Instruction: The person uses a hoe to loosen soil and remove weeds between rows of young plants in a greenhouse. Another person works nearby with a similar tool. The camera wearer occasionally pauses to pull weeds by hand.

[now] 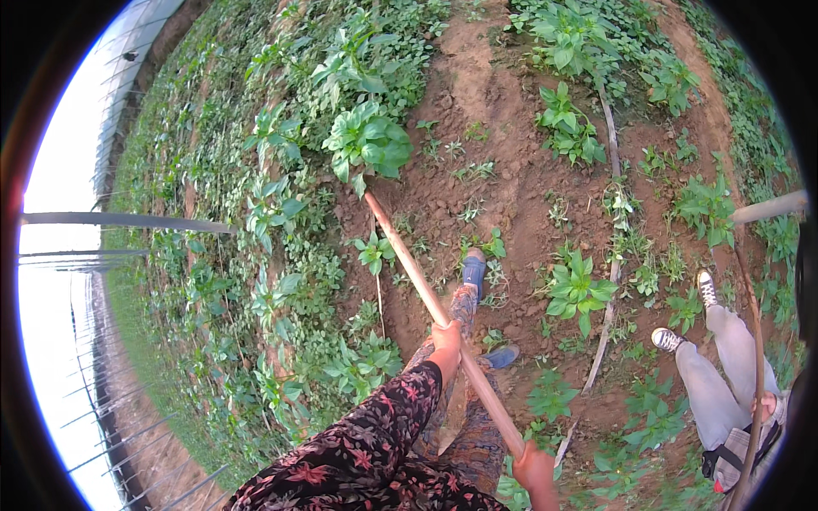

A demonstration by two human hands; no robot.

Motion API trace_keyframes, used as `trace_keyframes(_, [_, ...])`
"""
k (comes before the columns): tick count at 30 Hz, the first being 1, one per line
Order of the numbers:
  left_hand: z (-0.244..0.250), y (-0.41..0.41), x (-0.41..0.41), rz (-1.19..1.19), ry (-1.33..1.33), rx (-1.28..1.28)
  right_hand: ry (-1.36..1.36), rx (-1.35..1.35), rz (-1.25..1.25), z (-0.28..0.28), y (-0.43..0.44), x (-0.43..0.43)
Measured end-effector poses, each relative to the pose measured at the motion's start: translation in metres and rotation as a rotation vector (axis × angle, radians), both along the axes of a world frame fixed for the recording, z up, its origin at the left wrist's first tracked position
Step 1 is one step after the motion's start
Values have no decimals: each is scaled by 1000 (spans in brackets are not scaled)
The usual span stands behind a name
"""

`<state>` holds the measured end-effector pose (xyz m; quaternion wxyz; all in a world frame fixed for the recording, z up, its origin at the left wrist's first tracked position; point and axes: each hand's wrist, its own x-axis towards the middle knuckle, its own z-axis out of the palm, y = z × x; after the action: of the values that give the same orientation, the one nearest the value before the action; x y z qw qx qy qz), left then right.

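Note:
My left hand (447,336) is closed around the middle of a long wooden handle (409,262). Nearer its lower right end, my right hand (534,467) grips the same handle. The far end of the handle runs under a leafy pepper-like plant (370,142), whose leaves and the soil hide whatever is there. Just below that end, a small green plant (373,253) grows beside a thin drip line. My blue shoes (473,271) stand on brown soil among small weeds, some of them wilted.
Dense green rows fill the left side. A drip hose (610,281) runs along the row at right, past a leafy plant (578,289). Another person (722,377) stands at the lower right near a thin pole (757,358). Posts (128,221) stand at both sides.

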<state>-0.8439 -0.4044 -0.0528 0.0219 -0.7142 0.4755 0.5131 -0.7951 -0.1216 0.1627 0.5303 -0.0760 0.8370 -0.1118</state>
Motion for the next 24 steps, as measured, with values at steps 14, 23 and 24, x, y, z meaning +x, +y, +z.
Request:
trace_keyframes(14, [-34,-55,-119,40,-123,-27,13,-136,28,-77,-36,-130])
trace_keyframes(23, [-50,-36,-147,36,-222,19,-72,-81,19,-95,-23,-163])
trace_keyframes(24, [-50,-34,-145,67,-201,3,-69,-88,31,-97,-20,-161])
